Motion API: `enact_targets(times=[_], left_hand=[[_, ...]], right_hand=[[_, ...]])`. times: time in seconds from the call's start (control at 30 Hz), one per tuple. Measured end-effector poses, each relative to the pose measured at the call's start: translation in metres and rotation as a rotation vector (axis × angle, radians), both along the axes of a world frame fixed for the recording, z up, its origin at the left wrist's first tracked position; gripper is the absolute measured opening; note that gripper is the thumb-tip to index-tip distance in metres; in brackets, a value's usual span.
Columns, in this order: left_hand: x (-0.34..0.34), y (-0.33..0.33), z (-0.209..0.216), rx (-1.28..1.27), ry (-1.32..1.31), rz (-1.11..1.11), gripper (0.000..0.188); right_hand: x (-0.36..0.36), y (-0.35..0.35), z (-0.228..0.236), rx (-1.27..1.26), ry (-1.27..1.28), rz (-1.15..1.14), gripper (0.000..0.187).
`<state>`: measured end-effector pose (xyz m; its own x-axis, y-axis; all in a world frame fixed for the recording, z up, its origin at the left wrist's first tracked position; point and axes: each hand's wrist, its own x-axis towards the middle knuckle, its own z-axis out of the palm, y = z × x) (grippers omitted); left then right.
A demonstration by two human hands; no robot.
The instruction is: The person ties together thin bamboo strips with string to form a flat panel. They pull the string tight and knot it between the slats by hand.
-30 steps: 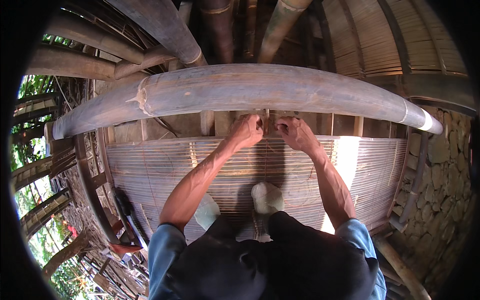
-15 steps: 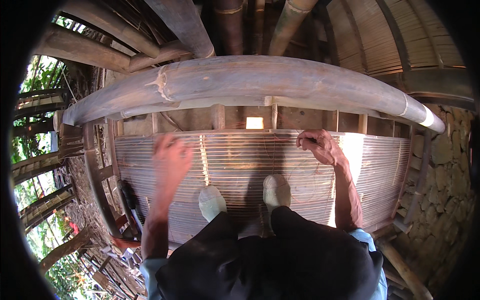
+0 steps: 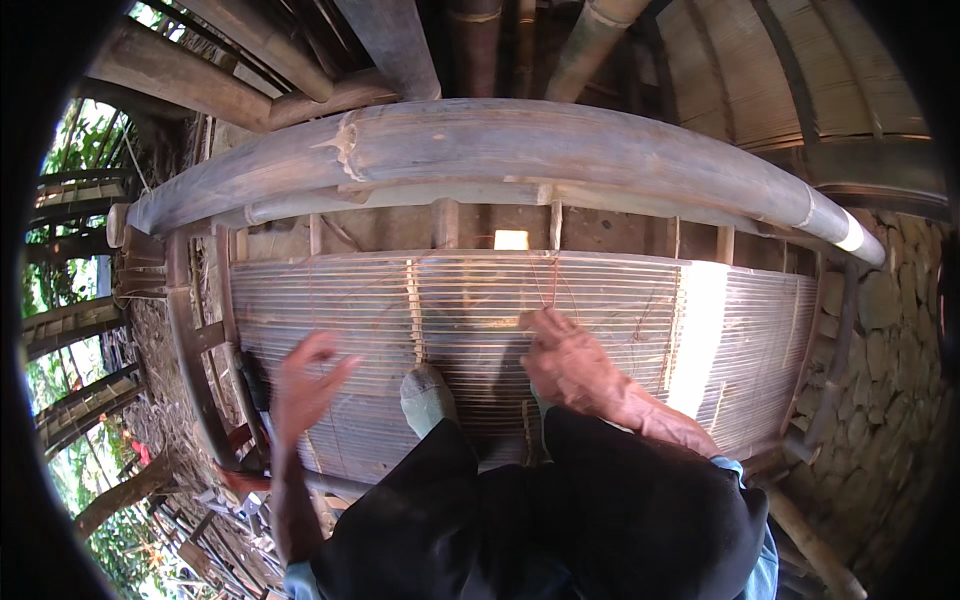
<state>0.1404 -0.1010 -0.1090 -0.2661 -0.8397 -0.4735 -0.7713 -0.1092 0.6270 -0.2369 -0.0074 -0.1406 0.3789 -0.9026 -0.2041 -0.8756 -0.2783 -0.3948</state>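
A slatted bamboo panel (image 3: 480, 350), made of many thin parallel strips, lies under my hands. My left hand (image 3: 312, 385) hovers above its left part, slightly blurred, with the fingers apart and nothing visible in them. My right hand (image 3: 575, 360) is closed, its fingers curled together in front of my right foot, which it partly covers. Thin reddish thread (image 3: 553, 282) loops from the panel's far edge down to these fingertips; the fingers themselves hide how it is gripped. My left foot (image 3: 427, 395), in a pale sock-like covering, rests on the strips.
A thick bamboo pole (image 3: 560, 150) spans the far side above the panel. A wooden post (image 3: 195, 350) stands at the left, with a dark-handled tool (image 3: 253, 378) beside it. The stone wall (image 3: 880, 340) is at the right. Bright sunlight falls across the panel's right part.
My right hand has moved left and nearer to me, from the panel's far right edge to my right foot. My left hand has drawn nearer and slightly left.
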Motion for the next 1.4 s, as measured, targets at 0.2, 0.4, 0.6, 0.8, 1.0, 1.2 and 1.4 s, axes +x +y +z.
enact_targets(times=[0.2,0.4,0.6,0.8,1.0,1.2,1.4], left_hand=[[-0.199,0.003,-0.088,0.243,0.454,-0.283,0.042],[-0.204,0.003,-0.080,0.971,0.678,0.036,0.046],[-0.085,0.043,-0.032,0.544,0.400,0.111,0.048],[0.091,0.149,-0.052,0.608,0.073,0.492,0.042],[0.101,0.144,-0.060,-0.708,-0.599,-0.363,0.024],[-0.119,0.034,-0.095,-0.677,0.025,-0.126,0.028],[-0.246,0.002,-0.129,-0.731,0.245,-0.196,0.026]], right_hand=[[-0.005,-0.022,-0.013,-0.127,-0.223,-0.036,0.014],[-0.026,-0.015,0.002,-0.215,-0.406,-0.295,0.018],[-0.105,-0.034,-0.037,-0.189,-0.253,-0.642,0.030],[-0.129,-0.060,-0.076,-0.088,-0.336,-0.599,0.033],[-0.128,-0.062,-0.097,0.280,-0.219,-0.548,0.035],[-0.123,-0.055,-0.098,0.177,-0.253,-0.615,0.028],[-0.108,-0.062,-0.083,0.207,-0.160,-0.721,0.019]])
